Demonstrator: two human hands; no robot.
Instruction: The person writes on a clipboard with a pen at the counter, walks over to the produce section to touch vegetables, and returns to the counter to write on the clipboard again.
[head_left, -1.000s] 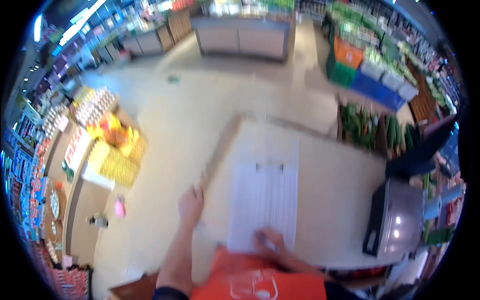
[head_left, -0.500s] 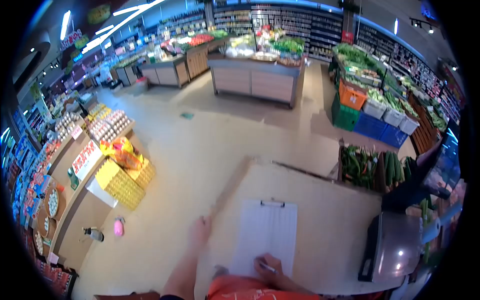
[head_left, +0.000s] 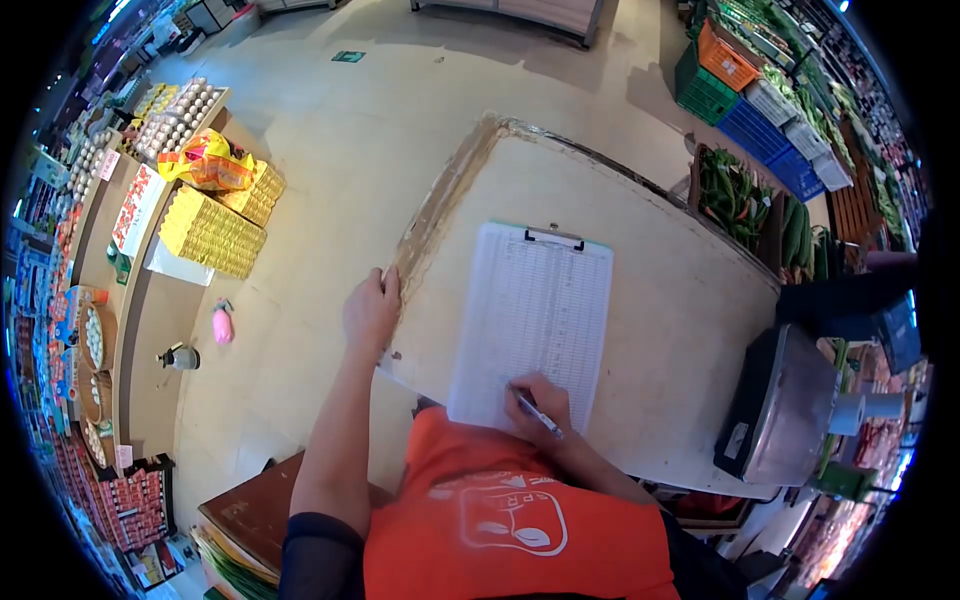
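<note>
A clipboard (head_left: pixel 584 243) lies on the pale table (head_left: pixel 660 350), holding printed sheets (head_left: pixel 535 310) with a grid of rows under its dark clip. Over the lower part of the sheets, my right hand (head_left: pixel 535 402) is closed around a pen (head_left: pixel 541 413); its writing tip is hidden by the fingers. On the left, my left hand (head_left: pixel 371 310) grips the worn edge of the table, with its fingers bent at the rim. A red apron (head_left: pixel 520 520) covers my front, against the near side of the table.
To the right stand a scale-like machine (head_left: pixel 785 410) and boxes of green peppers (head_left: pixel 735 195). Crates (head_left: pixel 722 60) of vegetables are behind them. On the left are egg trays (head_left: pixel 215 232), a pink bottle (head_left: pixel 222 322) and a spray bottle (head_left: pixel 180 356) on the floor.
My view has tilted down, so the table, clipboard and both hands appear higher, and more of the apron shows. The pen stays in my right hand; my left hand remains at the table edge.
</note>
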